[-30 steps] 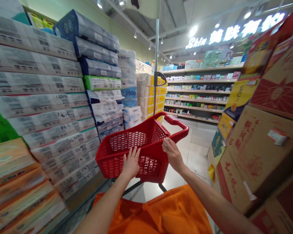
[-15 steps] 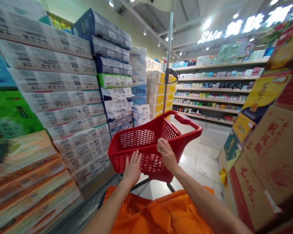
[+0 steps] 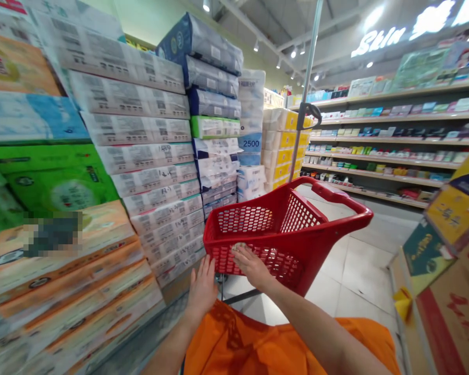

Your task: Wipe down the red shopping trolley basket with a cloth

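Observation:
In front of me is a red plastic shopping cart with perforated walls; nothing shows in the visible part of its basket. My left hand is open, fingers stretched forward, just below the cart's near left corner. My right hand is in front of the cart's near side wall, its fingers bent together. Something small and pale shows at those fingertips, too small to name. I cannot tell whether either hand touches the cart.
Stacked paper packs rise on the left, beside orange packs with a blurred dark item on top. A metal pole stands behind the cart. Shelves of small boxes line the back. Cartons stand at right over the tiled floor.
My view has turned left, so the cart and stacks sit farther right in the picture. My right hand has come closer to my left and lower against the cart's side.

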Motion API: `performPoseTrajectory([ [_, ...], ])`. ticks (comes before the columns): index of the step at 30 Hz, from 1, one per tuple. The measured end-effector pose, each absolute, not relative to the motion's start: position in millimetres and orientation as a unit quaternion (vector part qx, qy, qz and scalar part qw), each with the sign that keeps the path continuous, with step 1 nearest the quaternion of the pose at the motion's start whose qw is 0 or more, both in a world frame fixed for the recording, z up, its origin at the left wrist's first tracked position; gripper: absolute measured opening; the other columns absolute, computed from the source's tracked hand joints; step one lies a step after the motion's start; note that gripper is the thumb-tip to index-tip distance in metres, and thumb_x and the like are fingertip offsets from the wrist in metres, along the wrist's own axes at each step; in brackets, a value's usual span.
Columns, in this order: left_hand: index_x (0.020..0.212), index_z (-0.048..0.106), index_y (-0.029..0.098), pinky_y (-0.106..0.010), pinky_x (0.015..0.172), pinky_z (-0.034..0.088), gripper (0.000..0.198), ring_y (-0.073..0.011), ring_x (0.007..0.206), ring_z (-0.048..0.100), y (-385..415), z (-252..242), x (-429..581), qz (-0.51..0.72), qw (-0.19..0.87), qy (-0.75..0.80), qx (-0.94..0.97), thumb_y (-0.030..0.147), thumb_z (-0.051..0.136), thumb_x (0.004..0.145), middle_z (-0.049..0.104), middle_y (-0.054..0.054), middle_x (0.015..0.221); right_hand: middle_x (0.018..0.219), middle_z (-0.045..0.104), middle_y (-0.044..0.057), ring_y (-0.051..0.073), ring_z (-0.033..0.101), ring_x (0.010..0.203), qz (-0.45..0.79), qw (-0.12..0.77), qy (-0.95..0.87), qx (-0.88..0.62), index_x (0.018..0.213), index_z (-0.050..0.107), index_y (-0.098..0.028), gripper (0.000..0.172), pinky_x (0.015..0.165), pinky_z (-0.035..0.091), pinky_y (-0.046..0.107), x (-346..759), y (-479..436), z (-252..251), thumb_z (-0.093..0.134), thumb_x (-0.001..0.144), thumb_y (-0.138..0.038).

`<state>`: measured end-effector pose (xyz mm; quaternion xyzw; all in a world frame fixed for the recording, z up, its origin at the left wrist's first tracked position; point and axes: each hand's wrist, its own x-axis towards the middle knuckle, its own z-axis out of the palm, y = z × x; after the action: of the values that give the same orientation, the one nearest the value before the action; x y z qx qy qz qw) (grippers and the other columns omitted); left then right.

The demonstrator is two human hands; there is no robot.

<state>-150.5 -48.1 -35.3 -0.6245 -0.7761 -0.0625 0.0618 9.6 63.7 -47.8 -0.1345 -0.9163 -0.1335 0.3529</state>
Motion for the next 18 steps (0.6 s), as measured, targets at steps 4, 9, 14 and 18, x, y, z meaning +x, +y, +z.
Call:
performPoseTrajectory([
  [4, 0.134, 0.023, 0.012, -0.044, 0.104, 0.02, 0.068, -0.0219, 0.132, 0.016, -55, -40, -167, -0.055, 0.048, -0.796, -0.601, 0.008, 0.04, 0.068, 0.018, -0.013, 0.144, 0.119, 0.055, 0.006, 0.02, 0.035, 0.123, -0.136, 0.308, -0.937, -0.096, 0.104, 0.06, -0.016, 0.026, 0.101, 0.034, 0.04, -14, 49, -56, 0.042, 0.085, -0.013],
  [9, 0.133, 0.024, 0.011, -0.044, 0.104, 0.02, 0.068, -0.0224, 0.132, 0.015, -61, -40, -176, -0.042, 0.03, -0.818, -0.573, 0.009, 0.042, 0.068, 0.016, -0.013, 0.144, 0.125, 0.05, 0.006, 0.023, 0.032, 0.124, -0.149, 0.303, -0.936, -0.1, 0.109, 0.057, -0.016, 0.028, 0.105, 0.027, 0.043, -61, 48, -42, 0.045, 0.084, -0.014],
  [14, 0.134, 0.021, 0.009, -0.044, 0.104, 0.018, 0.068, -0.0228, 0.132, 0.014, -63, -33, -174, -0.039, 0.019, -0.813, -0.581, 0.011, 0.04, 0.069, 0.014, -0.014, 0.144, 0.107, 0.062, 0.008, 0.017, 0.05, 0.11, -0.129, 0.283, -0.94, -0.141, 0.101, 0.062, -0.015, 0.023, 0.098, 0.038, 0.034, -47, 44, -79, 0.045, 0.084, -0.014],
  [18, 0.134, 0.021, 0.01, -0.043, 0.105, 0.018, 0.069, -0.0218, 0.132, 0.013, -57, -29, -163, -0.046, 0.023, -0.809, -0.585, 0.01, 0.04, 0.068, 0.014, -0.012, 0.145, 0.123, 0.052, 0.007, 0.022, 0.032, 0.125, -0.162, 0.311, -0.926, -0.142, 0.107, 0.058, -0.016, 0.027, 0.104, 0.028, 0.043, -16, 50, -58, 0.046, 0.083, -0.014],
])
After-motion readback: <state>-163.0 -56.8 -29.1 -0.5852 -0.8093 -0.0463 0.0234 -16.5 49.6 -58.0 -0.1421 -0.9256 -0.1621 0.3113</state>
